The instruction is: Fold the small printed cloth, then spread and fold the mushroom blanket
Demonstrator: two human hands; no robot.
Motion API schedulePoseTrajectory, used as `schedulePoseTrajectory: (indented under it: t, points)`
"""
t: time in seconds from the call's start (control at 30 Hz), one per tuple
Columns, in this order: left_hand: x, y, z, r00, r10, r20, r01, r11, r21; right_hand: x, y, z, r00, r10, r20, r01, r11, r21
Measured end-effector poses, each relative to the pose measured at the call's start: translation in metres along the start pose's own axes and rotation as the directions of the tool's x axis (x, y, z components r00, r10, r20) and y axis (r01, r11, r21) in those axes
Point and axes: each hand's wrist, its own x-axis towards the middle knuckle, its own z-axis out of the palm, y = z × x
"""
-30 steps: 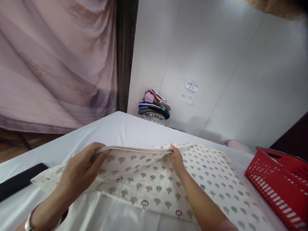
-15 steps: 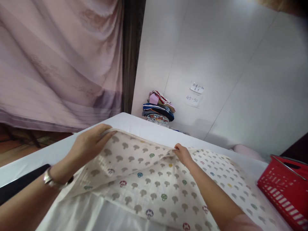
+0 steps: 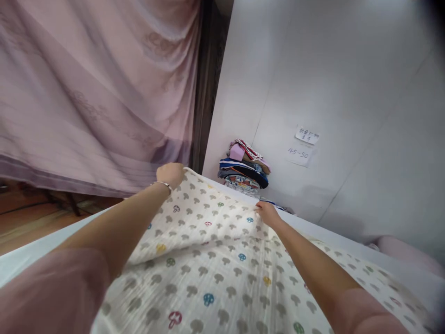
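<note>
A cream cloth printed with mushrooms [image 3: 219,260] spreads over the white table and toward me, wrinkled in the middle. Its far left corner is pinched in my left hand [image 3: 170,175], raised near the table's far left edge. Farther right along the same far edge, my right hand [image 3: 267,214] grips the cloth between closed fingers. Between the two hands the edge runs fairly taut. A bracelet [image 3: 162,184] circles my left wrist.
The white table [image 3: 66,236] shows at the left. Beyond its far edge, folded fabrics are stacked [image 3: 245,167] against a pale wall [image 3: 313,69] with paper notes [image 3: 299,155]. A pink curtain [image 3: 97,93] hangs at left. A pale pink bundle [image 3: 406,250] lies at far right.
My left hand has moved forward and up, drawing the cloth farther across the table. My right hand keeps its grip. The view has shifted, and the red basket is out of sight.
</note>
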Motion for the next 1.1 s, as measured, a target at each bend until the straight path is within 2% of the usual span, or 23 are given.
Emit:
schedulePoseTrajectory:
  t: [0.13,0.2,0.3,0.4,0.5,0.6,0.67,0.77,0.87,0.97,1.07,1.1]
  points:
    - [0.029,0.007,0.042,0.980,-0.184,0.072,0.194,0.966,-0.173,0.023,0.004,0.029,0.999,0.050,-0.006,-0.051,0.997,-0.066]
    - [0.042,0.009,0.061,0.973,-0.212,0.094,0.229,0.936,-0.269,0.030,0.006,0.041,0.997,0.072,-0.010,-0.072,0.993,-0.089]
    - [0.056,0.011,0.091,0.982,-0.171,0.085,0.189,0.928,-0.321,0.039,0.011,0.060,0.995,0.103,-0.007,-0.104,0.988,-0.115]
    - [0.061,0.011,0.123,0.985,-0.112,0.133,0.150,0.934,-0.323,0.044,0.016,0.080,0.990,0.141,0.001,-0.139,0.981,-0.133]
    - [0.051,0.008,0.157,0.974,-0.028,0.224,0.100,0.943,-0.318,0.044,0.021,0.101,0.990,0.140,0.006,-0.137,0.980,-0.141]
    - [0.030,0.004,0.181,0.953,0.052,0.297,0.036,0.959,-0.281,0.039,0.024,0.113,0.996,0.090,0.001,-0.089,0.987,-0.136]
    - [0.013,0.002,0.188,0.942,0.112,0.316,-0.025,0.963,-0.267,0.032,0.025,0.117,0.996,0.077,-0.036,-0.081,0.990,-0.116]
    - [-0.013,0.000,0.190,0.913,0.258,0.316,-0.179,0.949,-0.259,0.018,0.025,0.120,0.995,0.048,-0.093,-0.054,0.996,-0.064]
    - [-0.031,-0.002,0.189,0.873,0.357,0.333,-0.295,0.929,-0.222,0.004,0.021,0.119,0.996,-0.070,-0.054,0.068,0.997,-0.041]
    - [-0.035,-0.009,0.192,0.886,0.280,0.369,-0.228,0.957,-0.178,-0.003,0.011,0.112,0.989,-0.132,0.064,0.135,0.990,-0.042]
    - [-0.028,-0.012,0.196,0.903,0.210,0.374,-0.163,0.975,-0.153,-0.005,0.001,0.099,0.984,-0.087,0.159,0.092,0.995,-0.026]
    - [-0.026,-0.012,0.197,0.906,0.205,0.370,-0.160,0.976,-0.149,-0.008,0.001,0.095,0.985,-0.072,0.155,0.076,0.997,-0.021]
